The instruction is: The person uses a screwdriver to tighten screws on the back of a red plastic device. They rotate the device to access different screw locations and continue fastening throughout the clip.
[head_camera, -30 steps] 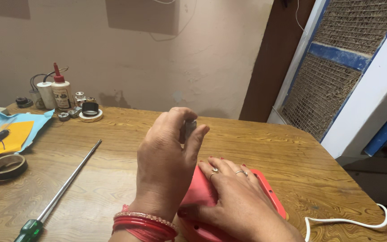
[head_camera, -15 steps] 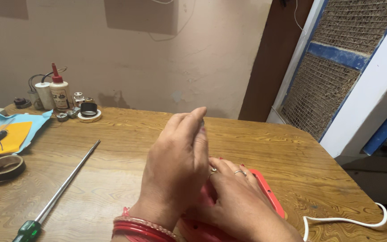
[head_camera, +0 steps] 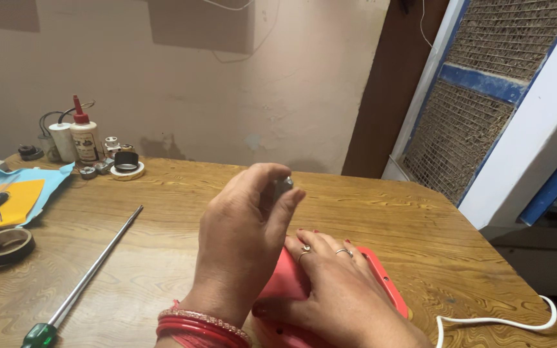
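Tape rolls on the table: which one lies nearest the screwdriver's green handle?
The brown tape roll at the left edge, lying flat. The other roll sits far back beside the glue bottle, with a black ring on it.

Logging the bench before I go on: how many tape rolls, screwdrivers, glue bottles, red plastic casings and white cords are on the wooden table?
Tape rolls: 2, brown roll, black-and-white roll
Long green-handled screwdriver: 1
White red-capped glue bottle: 1
Red plastic casing: 1
White cord: 1
Total: 6

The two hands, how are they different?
The left hand is lifted, pinching a small dark part in its fingertips; the right hand lies flat on the red case. The left wears red bangles at the wrist; the right wears rings. Both are bare, over the wooden table.
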